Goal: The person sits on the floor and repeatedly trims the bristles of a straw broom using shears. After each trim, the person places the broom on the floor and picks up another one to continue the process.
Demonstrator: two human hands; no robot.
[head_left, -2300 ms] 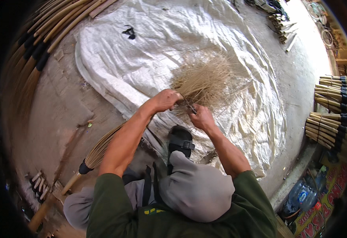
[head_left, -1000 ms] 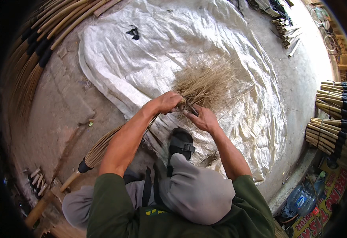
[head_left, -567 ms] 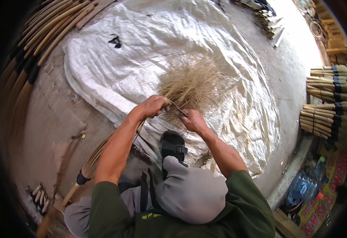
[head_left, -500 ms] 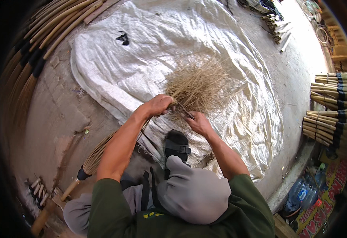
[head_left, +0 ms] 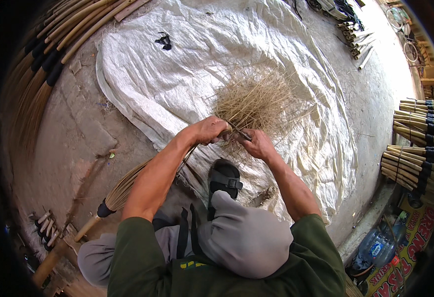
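A broom [head_left: 120, 192] with long brown bristles, a black binding and a pale wooden handle lies aslant under my left forearm. Closed around the far end of its bristles is my left hand [head_left: 210, 129]. My right hand [head_left: 258, 144] grips a narrow dark tool, which looks like a knife [head_left: 237, 129]. The blade meets the bristle tips just beside my left fingers. Right beyond both hands, a loose heap of dry straw-coloured bristle clippings [head_left: 256, 94] rests on a wrinkled white woven sheet [head_left: 142, 74].
Finished-looking brooms [head_left: 53, 64] are stacked at the far left. Bundles of short-handled brushes [head_left: 407, 166] stand along the right, above a clear blue water jug [head_left: 379, 245]. A black scrap [head_left: 164, 41] lies on the sheet. My sandalled foot [head_left: 225, 175] is at its near edge.
My hands have come closer together at the bristle tips, and the blade has moved in against them. The whole view has shifted slightly.
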